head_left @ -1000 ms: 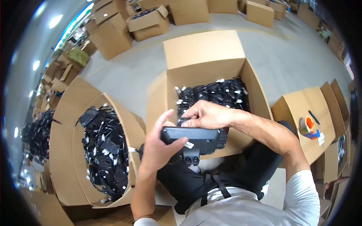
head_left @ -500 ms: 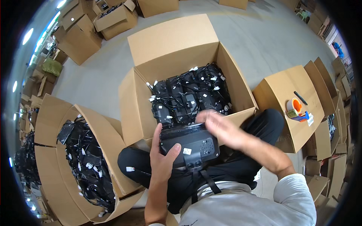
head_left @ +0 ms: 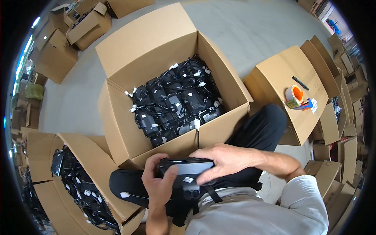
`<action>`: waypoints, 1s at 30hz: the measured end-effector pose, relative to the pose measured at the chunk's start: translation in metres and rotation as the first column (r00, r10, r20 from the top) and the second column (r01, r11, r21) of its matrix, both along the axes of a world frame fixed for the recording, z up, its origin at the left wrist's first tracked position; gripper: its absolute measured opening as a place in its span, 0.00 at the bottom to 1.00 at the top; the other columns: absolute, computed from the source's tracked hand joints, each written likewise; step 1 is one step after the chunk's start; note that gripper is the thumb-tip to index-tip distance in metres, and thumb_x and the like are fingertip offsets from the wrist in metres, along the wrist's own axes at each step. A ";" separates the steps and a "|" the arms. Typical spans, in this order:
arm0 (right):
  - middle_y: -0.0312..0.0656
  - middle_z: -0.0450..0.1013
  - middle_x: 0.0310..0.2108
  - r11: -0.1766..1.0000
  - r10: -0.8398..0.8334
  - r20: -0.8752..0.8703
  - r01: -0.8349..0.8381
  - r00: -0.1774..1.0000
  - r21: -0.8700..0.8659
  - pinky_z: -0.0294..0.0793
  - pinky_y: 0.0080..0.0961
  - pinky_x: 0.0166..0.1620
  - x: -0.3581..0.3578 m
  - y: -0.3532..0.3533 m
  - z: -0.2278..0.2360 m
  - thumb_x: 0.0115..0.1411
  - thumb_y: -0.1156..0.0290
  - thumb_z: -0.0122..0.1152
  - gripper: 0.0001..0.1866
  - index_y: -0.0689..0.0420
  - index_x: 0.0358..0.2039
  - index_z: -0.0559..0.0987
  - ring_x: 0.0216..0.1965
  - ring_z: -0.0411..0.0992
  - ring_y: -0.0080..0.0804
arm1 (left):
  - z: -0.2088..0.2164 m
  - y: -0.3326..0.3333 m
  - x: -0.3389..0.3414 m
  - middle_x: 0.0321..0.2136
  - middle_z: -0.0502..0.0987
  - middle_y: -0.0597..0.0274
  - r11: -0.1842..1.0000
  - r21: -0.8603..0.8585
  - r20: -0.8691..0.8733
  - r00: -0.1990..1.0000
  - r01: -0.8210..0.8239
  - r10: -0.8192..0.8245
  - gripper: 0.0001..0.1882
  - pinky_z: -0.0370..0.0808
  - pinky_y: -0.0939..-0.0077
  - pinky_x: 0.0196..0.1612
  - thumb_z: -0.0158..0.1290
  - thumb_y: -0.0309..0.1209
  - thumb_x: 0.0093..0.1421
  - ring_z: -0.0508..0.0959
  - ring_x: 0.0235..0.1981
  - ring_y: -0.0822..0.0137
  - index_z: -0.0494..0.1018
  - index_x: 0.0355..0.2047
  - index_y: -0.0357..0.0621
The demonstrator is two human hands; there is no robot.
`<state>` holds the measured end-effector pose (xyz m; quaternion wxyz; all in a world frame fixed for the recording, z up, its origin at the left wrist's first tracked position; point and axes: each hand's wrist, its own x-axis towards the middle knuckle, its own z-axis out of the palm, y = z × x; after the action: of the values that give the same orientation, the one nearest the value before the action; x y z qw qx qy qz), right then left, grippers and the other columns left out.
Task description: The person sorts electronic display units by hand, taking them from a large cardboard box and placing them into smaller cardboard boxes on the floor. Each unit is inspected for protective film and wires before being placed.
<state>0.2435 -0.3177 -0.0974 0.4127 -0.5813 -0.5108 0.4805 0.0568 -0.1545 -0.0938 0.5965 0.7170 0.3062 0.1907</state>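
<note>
A black plastic unit (head_left: pixel 181 169) with a glossy edge, a small white label and a bracket is held between both hands over my lap. My left hand (head_left: pixel 157 184) grips its left end, thumb on the near face. My right hand (head_left: pixel 222 161) closes over its right end, thumb across the front. From behind the unit a black cable (head_left: pixel 198 141) rises to a white connector (head_left: pixel 197 123) at the near wall of the open carton (head_left: pixel 172 29). Several similar black units (head_left: pixel 174 103) with tangled cables and white plugs lie inside that carton.
To the left, another open carton (head_left: pixel 86 172) holds more black units and cables. At the right, a closed carton (head_left: pixel 274 74) carries a tape roll (head_left: pixel 293 94), a black pen (head_left: pixel 300 83) and a blue-and-red tool (head_left: pixel 307 104). A white plug (head_left: pixel 124 194) rests on my left knee.
My right hand has come down from above the unit and grasped its right end. The unit is tilted differently, and a cable with a white connector now shows beyond it. The view has shifted.
</note>
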 end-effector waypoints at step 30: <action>0.50 0.78 0.44 0.505 -0.669 -0.176 0.267 0.723 -0.821 0.77 0.30 0.46 0.158 0.058 -0.133 0.63 0.53 0.64 0.32 0.72 0.52 0.73 0.43 0.77 0.34 | -0.291 0.044 0.384 0.62 0.64 0.46 0.492 -0.799 0.006 0.824 0.344 -0.567 0.36 0.45 0.48 0.71 0.56 0.58 0.61 0.53 0.69 0.46 0.70 0.53 0.36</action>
<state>0.4011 -0.2593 -0.2305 0.3646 -0.6795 0.0364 0.6356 0.4408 -0.1104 -0.3851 0.8270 0.4637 0.2293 -0.2203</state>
